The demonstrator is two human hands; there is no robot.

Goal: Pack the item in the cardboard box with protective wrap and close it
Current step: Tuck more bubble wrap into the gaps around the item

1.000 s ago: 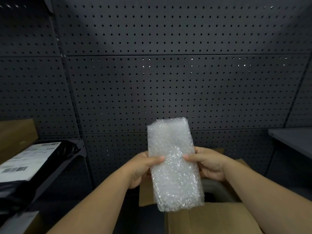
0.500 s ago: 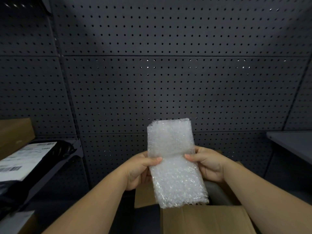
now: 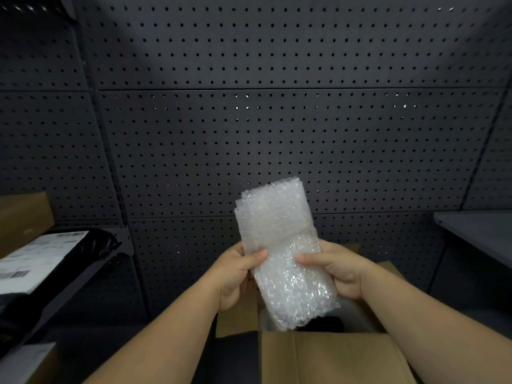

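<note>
From the head camera, my only view, I see the bubble-wrap bundle (image 3: 279, 250) held nearly upright, its top leaning a little left, directly above the open cardboard box (image 3: 327, 358). My left hand (image 3: 235, 275) has its grip pressed on the bundle's left edge, thumb across the front; my right hand (image 3: 340, 270) pinches the right edge the same way, thumb on the front. The lower end of the bundle hangs just above the box mouth, not yet inside as far as I can tell. Something dark sits in the box under it, too dim to name.

I judge the main risk is the wrap coming loose: the top layers look fanned and unsealed, and a thumb-and-finger hold on slick plastic could let them unroll or let the bundle slide through as it goes down. I cannot see whether the item is inside the bundle, so it might drop out of the open bottom. The left flap (image 3: 235, 320) stands beside the descent path, so the bundle could catch on it and tilt.
</note>
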